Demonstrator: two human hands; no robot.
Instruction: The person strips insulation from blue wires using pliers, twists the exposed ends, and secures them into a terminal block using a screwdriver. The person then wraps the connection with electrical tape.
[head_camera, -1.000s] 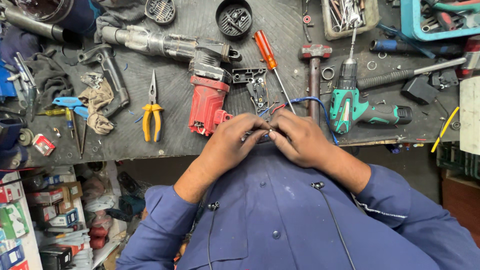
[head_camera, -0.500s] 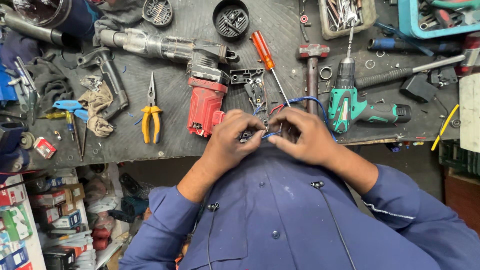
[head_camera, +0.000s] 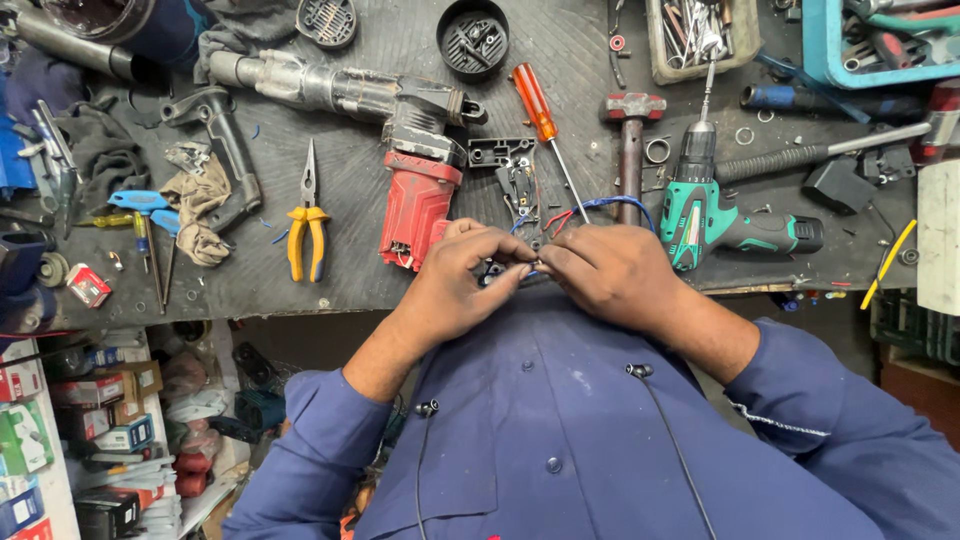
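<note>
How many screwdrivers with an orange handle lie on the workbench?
1. The orange screwdriver lies above the left hand and right hand, between the red power tool and the hammer. Others may be hidden in the clutter.

We see the bench (head_camera: 300, 280) under even, fairly bright light that falls from above, with no single hard source showing. Shadows stay soft and short: a faint dark edge lies beside the yellow pliers (head_camera: 307, 225) and under the red tool housing (head_camera: 418, 205). The metal barrel of the grey power tool (head_camera: 300, 85) carries a mild sheen, without harsh glare. Focus is crisp across the bench top and on the left hand (head_camera: 460, 275) and right hand (head_camera: 610, 275). The wide lens bends the bench edge and stretches the corners, where the blue sleeves (head_camera: 850, 440) look enlarged. The shelves (head_camera: 60, 420) below sit dimmer.
</note>
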